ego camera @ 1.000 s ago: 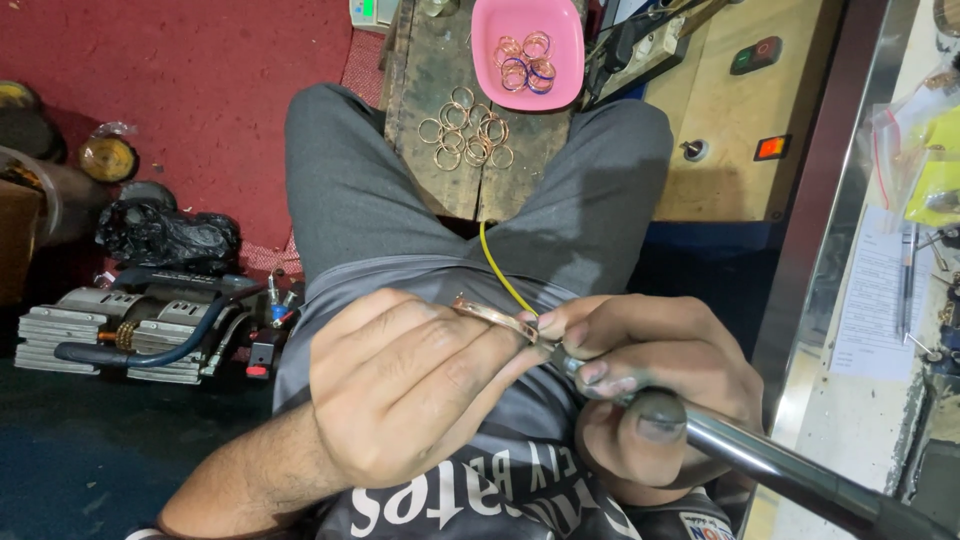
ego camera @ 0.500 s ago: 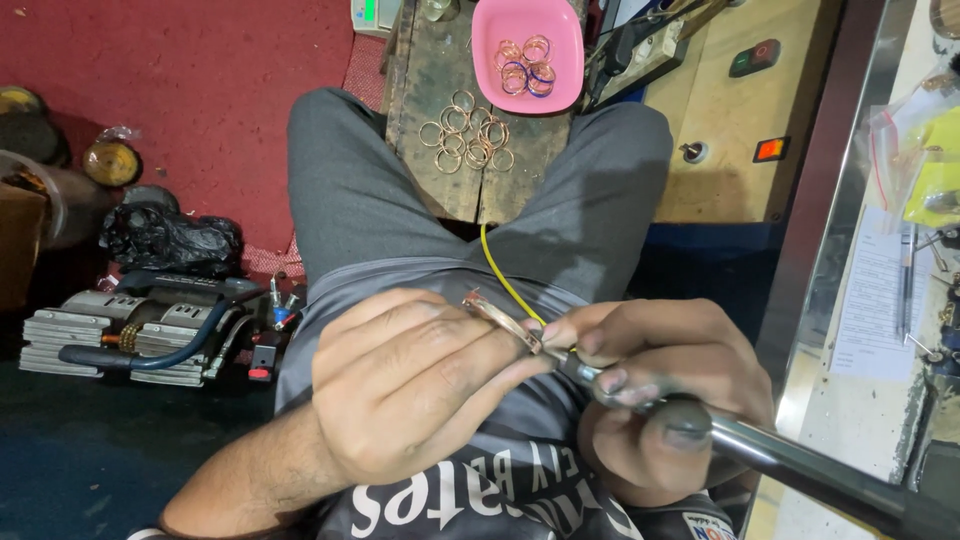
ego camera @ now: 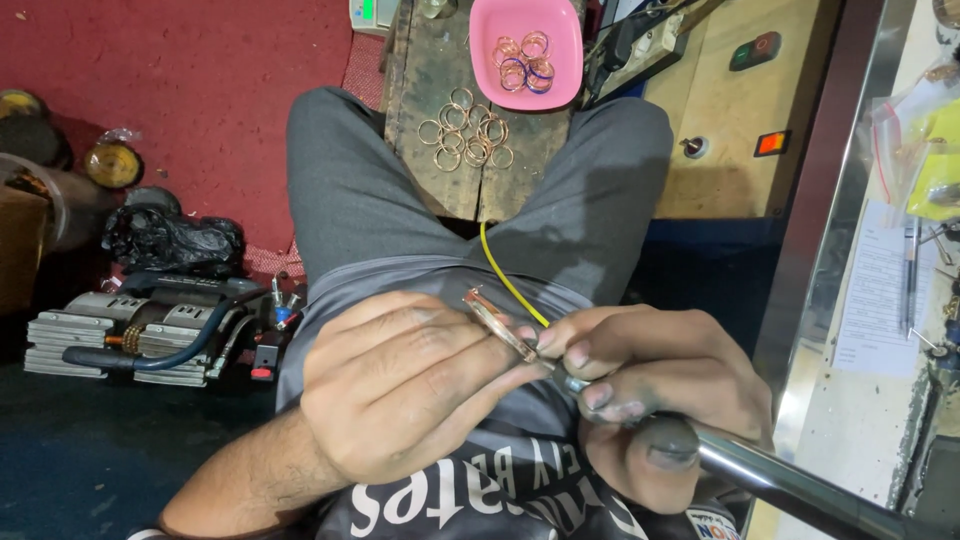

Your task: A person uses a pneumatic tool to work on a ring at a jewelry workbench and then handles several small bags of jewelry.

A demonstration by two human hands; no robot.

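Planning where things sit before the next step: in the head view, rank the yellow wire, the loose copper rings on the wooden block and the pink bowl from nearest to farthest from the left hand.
From the left hand:
1. Yellow wire, just above the fingertips, over the lap.
2. Loose copper rings, on the wooden block between the knees.
3. Pink bowl, at the block's far end, holding more rings.

The metal rod (ego camera: 800, 490) runs off the bottom right edge, and the hands hide most of the copper ring (ego camera: 497, 322).
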